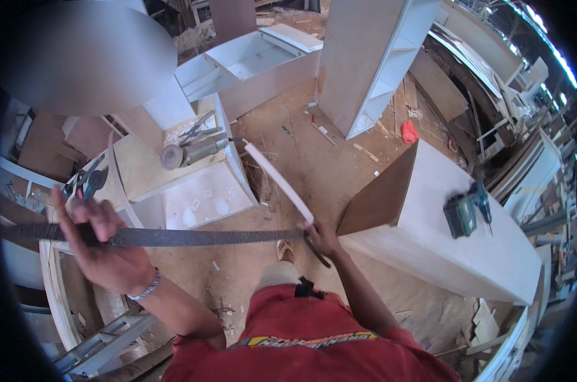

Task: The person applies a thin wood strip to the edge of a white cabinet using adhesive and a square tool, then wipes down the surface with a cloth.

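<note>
A long, flexible dark grey strip (205,237) stretches across in front of me between my hands, its left end running out past the left hand. My left hand (110,254) is closed around it, with one finger pointing up. At the strip's right part, my right hand (323,240) grips it, and a short dark tail hangs below the fingers. From the same hand a pale narrow strip (279,180) slants up and away to the left. Whether the pale and dark strips are one piece, I cannot tell.
An angle grinder (196,151) and a plier-like tool (199,125) lie on a pale cabinet (205,200) ahead left. A cordless drill (470,213) rests on a white cabinet (441,254) at right. Beyond stand a tall shelf unit (358,63) and an open frame (256,79). Scraps litter the floor.
</note>
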`<act>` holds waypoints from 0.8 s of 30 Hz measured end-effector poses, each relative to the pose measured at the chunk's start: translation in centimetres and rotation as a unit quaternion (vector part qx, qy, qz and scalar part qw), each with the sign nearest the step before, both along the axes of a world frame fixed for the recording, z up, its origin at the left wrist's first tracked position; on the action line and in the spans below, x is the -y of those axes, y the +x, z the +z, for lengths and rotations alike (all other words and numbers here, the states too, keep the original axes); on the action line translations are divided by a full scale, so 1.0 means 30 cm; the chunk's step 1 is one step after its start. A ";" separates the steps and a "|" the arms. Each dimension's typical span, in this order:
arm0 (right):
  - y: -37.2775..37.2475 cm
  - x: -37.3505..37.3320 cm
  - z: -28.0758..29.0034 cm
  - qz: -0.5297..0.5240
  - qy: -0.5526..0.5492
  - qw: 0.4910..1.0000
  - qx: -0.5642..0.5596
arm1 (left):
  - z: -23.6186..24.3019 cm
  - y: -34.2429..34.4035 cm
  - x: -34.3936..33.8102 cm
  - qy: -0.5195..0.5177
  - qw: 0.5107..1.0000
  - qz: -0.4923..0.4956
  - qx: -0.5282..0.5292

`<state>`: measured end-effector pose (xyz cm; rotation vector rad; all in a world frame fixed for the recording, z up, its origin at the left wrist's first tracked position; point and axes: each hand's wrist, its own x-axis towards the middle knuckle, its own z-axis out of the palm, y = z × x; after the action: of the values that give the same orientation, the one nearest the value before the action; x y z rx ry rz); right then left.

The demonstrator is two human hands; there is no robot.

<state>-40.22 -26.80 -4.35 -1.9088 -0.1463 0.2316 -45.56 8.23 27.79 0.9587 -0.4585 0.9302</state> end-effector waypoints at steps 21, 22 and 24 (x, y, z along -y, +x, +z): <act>2.242 0.405 -0.364 0.075 -0.182 0.980 0.007 | 0.191 1.939 0.241 0.123 0.978 0.147 0.080; 2.354 0.409 -0.347 0.107 -0.203 0.973 0.026 | 0.200 1.994 0.236 0.125 0.976 0.164 0.072; 2.558 0.392 -0.291 0.132 -0.268 0.953 -0.049 | 0.192 2.113 0.210 0.125 0.971 0.199 0.047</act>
<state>36.52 -38.58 -13.08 -2.4095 -0.2979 0.5946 17.82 1.94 33.55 1.2687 -0.4810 1.3063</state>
